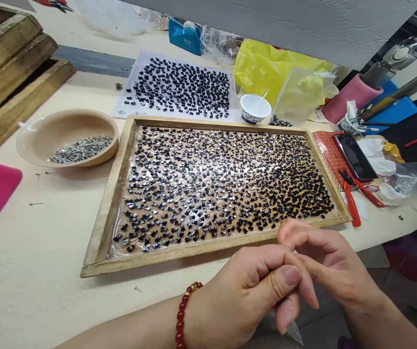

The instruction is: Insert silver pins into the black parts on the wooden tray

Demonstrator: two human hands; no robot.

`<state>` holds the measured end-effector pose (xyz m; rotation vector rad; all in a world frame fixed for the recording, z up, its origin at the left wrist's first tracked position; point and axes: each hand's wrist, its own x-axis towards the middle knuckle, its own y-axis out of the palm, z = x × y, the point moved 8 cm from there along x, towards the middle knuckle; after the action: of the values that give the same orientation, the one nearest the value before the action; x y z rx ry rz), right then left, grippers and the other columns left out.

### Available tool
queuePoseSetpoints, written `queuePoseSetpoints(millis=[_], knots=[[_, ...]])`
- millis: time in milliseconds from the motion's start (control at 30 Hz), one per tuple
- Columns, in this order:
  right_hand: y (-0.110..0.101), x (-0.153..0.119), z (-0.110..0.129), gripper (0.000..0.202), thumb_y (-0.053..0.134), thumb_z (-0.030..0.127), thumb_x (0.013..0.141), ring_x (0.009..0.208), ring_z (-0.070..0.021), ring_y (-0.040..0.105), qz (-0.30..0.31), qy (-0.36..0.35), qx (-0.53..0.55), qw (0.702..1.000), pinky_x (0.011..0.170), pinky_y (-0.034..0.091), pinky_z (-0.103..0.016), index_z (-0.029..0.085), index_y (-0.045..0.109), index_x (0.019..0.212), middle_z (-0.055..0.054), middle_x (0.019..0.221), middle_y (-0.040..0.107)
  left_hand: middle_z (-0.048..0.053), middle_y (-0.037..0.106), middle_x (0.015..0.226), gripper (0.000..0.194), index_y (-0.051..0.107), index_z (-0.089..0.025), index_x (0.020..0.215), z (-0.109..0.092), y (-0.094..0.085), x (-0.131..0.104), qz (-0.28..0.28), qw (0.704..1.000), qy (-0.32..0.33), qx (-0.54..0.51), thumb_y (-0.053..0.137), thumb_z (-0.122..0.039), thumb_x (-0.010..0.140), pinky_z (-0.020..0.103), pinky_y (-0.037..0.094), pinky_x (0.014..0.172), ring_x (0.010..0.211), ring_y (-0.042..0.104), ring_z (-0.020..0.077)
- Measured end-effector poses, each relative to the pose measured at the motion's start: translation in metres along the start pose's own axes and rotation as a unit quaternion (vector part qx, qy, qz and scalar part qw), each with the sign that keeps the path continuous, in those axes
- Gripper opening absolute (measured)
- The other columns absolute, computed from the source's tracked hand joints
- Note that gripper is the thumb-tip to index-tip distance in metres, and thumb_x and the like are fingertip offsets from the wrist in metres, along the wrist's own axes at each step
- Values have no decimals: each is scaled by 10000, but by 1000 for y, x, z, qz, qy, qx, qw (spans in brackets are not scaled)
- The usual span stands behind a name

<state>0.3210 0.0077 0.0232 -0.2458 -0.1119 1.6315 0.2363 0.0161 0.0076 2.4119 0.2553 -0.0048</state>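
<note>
My left hand [254, 291], with a red bead bracelet [181, 315] at its wrist, is closed, thumb pressed on the curled forefinger. My right hand [334, 266] meets it at the fingertips, its fingers bent in a pinch. Anything held between them is hidden or too small to make out. Both hands are at the near right edge of a wooden frame tray [139, 266]. Many small shiny black pieces [223, 184] lie spread on clear film inside it. Left of the tray, a beige bowl [34, 140] holds a heap of small metal pins [81, 149].
Behind the tray lies a white sheet [128, 111] with more black pieces. Wooden frames [15, 63] are stacked at the left. Red-handled pliers [352, 203], a phone [356, 157] and a small patterned cup [255, 109] stand around it. Loose pins [37, 203] lie on the table.
</note>
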Motion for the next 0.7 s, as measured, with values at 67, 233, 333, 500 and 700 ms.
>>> queuePoseSetpoints(millis=[67,233,333,500,700], knots=[[-3,1,-6,105,611,323,823,775,-141,524,-26,0,37,999,693,452,-272,222,633,803,-24,777,549,-20,468,548,351,583,-131,801,0,-1,0,2,1000,-3,6,387,-383,949,191,348,582,499,406,72],[-3,3,-12,104,650,305,791,731,-133,515,-34,1,85,996,638,438,-259,212,620,756,-22,751,544,-19,464,554,357,564,-139,775,3,0,0,20,999,-34,-10,403,-416,935,182,292,501,475,374,69],[0,3,-11,113,636,314,801,737,-127,513,-17,1,105,994,645,435,-252,211,611,763,-22,771,541,-19,459,551,362,547,-144,757,4,3,0,38,998,-40,-11,411,-432,927,188,281,488,461,352,68],[1,1,-10,119,592,327,831,754,-134,505,-7,5,93,996,674,431,-262,211,603,807,-25,776,527,-23,443,539,361,525,-145,731,3,6,-1,51,998,-36,-12,412,-425,927,196,277,488,451,340,65],[3,0,-11,96,606,295,822,726,-131,494,2,12,82,997,652,429,-256,209,577,791,-20,758,528,-12,457,559,381,542,-140,746,1,6,-1,41,999,-24,11,385,-432,936,190,306,511,486,375,72]])
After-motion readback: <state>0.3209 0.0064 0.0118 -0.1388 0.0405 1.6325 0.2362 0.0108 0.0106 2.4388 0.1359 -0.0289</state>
